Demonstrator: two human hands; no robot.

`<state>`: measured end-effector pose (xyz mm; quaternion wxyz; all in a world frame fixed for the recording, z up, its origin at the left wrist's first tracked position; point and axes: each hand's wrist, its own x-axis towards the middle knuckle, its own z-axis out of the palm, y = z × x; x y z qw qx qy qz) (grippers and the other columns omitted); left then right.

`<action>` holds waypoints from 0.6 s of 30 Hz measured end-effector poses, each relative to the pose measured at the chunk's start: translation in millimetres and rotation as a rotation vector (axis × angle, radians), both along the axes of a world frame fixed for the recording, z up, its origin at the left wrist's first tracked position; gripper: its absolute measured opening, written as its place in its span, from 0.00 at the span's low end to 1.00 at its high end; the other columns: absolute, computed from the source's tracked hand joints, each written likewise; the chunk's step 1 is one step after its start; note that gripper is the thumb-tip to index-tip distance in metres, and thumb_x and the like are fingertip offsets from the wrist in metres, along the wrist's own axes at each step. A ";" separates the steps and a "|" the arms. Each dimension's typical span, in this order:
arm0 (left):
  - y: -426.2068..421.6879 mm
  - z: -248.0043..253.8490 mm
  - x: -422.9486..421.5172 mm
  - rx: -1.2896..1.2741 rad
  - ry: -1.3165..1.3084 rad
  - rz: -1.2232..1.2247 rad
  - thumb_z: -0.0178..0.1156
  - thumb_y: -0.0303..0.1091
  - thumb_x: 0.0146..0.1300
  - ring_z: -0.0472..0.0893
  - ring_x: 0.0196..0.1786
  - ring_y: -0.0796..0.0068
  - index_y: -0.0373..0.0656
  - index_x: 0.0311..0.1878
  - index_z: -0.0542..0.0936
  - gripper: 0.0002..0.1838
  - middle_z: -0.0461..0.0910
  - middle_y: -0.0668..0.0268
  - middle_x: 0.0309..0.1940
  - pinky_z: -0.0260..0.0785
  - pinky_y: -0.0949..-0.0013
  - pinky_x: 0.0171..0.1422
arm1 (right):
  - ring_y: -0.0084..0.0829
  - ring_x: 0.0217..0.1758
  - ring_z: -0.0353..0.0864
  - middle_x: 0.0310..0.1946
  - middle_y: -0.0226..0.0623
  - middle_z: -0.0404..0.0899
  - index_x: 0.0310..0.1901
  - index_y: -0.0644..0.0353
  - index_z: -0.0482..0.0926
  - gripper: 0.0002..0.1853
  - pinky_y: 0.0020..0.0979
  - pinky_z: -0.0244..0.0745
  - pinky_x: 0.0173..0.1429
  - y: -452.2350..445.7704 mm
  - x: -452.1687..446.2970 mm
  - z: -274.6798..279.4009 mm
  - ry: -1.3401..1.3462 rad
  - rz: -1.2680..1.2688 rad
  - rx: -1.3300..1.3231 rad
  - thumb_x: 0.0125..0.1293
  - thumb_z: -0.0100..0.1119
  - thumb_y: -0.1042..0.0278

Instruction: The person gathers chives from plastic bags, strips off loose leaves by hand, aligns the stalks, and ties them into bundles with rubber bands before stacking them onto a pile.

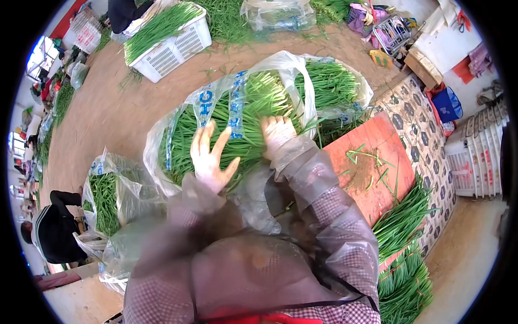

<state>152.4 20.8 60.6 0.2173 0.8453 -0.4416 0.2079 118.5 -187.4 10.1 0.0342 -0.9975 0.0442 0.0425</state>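
Note:
A clear plastic bag with blue print lies in front of me, full of long green garlic chives with pale ends. My left hand, in a thin whitish glove, rests over the bag with its fingers spread. To its right, my right hand is on the chives near the bag's folded edge. Its fingers are bent and close together around stalks, though the fingertips are partly hidden. Behind it sits a second clear bag of chives.
On my right, a red board carries loose scraps, with cut chives and tied bundles beside it. White crates are stacked at far right. A white basket of greens stands ahead. A person is at left.

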 end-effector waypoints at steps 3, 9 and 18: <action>18.5 -52.3 -20.9 -0.289 1.185 -0.232 0.65 0.34 0.56 0.76 0.52 0.64 0.39 0.58 0.72 0.26 0.75 0.58 0.53 0.68 0.65 0.58 | 0.42 0.59 0.68 0.52 0.45 0.69 0.58 0.62 0.61 0.47 0.41 0.62 0.62 0.7 0.0 4.5 0.028 0.019 0.021 0.36 0.75 0.53; 3.4 -118.5 -13.6 -0.876 2.237 -0.130 0.58 0.38 0.64 0.69 0.62 0.63 0.35 0.60 0.68 0.24 0.72 0.53 0.59 0.58 0.61 0.70 | 0.41 0.57 0.72 0.50 0.44 0.73 0.55 0.61 0.64 0.42 0.38 0.67 0.58 9.2 0.3 7.2 0.053 -0.036 0.012 0.38 0.74 0.54; -25.9 -83.8 -30.5 -1.244 2.164 -0.510 0.50 0.59 0.65 0.63 0.68 0.61 0.45 0.71 0.56 0.39 0.63 0.60 0.67 0.53 0.58 0.74 | 0.42 0.36 0.83 0.43 0.47 0.78 0.54 0.64 0.66 0.29 0.35 0.78 0.34 56.7 -32.0 27.7 -0.033 -0.018 0.171 0.49 0.63 0.67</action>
